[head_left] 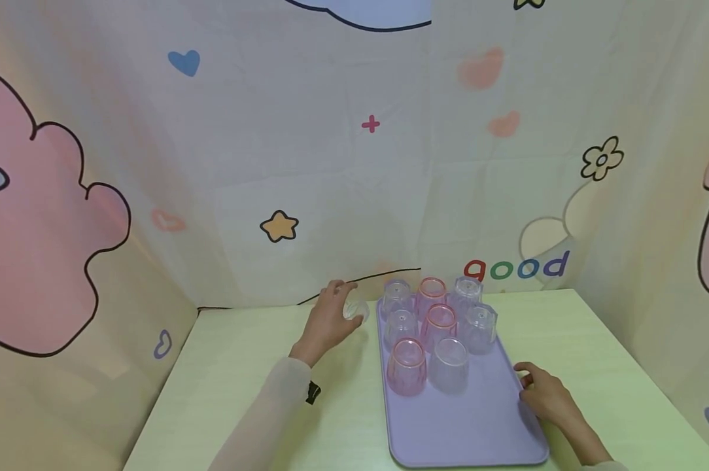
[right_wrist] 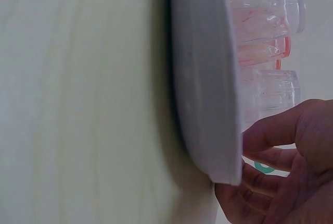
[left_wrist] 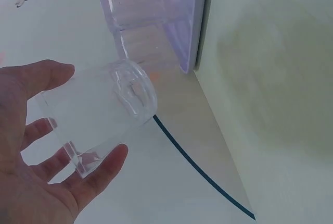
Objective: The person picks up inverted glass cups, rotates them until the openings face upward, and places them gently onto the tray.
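My left hand holds a clear plastic-looking cup between thumb and fingers. In the left wrist view the cup is raised off the tabletop, just left of the tray's far corner. Along its right side, a lilac tray is gripped at the rim by my right hand, with the thumb over the edge and fingers curled below. Several cups stand in rows on the tray's far part. A pink cup and a clear cup form the nearest row; another pink cup is behind them.
The pale green table extends on both sides of the tray. A printed cloth hangs behind the table's far edge and along both sides. A small black object shows at the left sleeve.
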`<state>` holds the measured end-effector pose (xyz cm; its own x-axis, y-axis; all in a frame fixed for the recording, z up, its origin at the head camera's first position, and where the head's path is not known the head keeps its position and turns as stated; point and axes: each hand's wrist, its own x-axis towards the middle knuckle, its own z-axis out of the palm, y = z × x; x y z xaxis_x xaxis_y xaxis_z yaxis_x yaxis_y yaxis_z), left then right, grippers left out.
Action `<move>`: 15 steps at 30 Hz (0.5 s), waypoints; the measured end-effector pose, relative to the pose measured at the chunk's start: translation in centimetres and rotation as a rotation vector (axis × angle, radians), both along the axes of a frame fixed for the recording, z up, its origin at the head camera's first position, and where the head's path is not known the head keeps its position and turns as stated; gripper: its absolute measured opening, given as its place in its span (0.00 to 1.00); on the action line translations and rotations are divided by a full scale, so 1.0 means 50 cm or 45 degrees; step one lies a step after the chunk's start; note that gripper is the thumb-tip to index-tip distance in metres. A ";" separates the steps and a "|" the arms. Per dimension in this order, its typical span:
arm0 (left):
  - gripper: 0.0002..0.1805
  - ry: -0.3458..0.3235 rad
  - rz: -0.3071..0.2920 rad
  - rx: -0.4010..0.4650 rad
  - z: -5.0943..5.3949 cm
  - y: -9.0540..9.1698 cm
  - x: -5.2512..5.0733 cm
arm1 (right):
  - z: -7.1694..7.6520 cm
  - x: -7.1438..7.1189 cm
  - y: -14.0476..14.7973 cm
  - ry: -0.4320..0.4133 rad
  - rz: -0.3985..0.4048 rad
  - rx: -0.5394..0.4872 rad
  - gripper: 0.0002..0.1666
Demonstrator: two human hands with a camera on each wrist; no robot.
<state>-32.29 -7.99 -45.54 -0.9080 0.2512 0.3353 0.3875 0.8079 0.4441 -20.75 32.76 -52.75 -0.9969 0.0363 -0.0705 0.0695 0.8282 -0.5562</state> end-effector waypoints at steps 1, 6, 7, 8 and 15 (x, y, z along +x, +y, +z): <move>0.38 0.014 -0.001 0.016 0.001 -0.001 0.005 | -0.001 0.000 0.000 -0.001 -0.001 -0.003 0.33; 0.36 0.038 -0.032 0.195 0.008 -0.008 0.028 | -0.004 -0.001 0.002 0.001 -0.006 -0.006 0.33; 0.36 0.013 -0.046 0.267 0.010 -0.010 0.032 | -0.004 -0.002 0.002 0.000 -0.006 -0.004 0.33; 0.36 -0.015 -0.058 0.347 0.011 -0.012 0.036 | -0.004 -0.002 0.002 0.001 -0.007 -0.002 0.33; 0.37 -0.176 -0.085 0.693 0.008 -0.024 0.064 | -0.003 -0.001 0.002 0.004 -0.006 0.010 0.33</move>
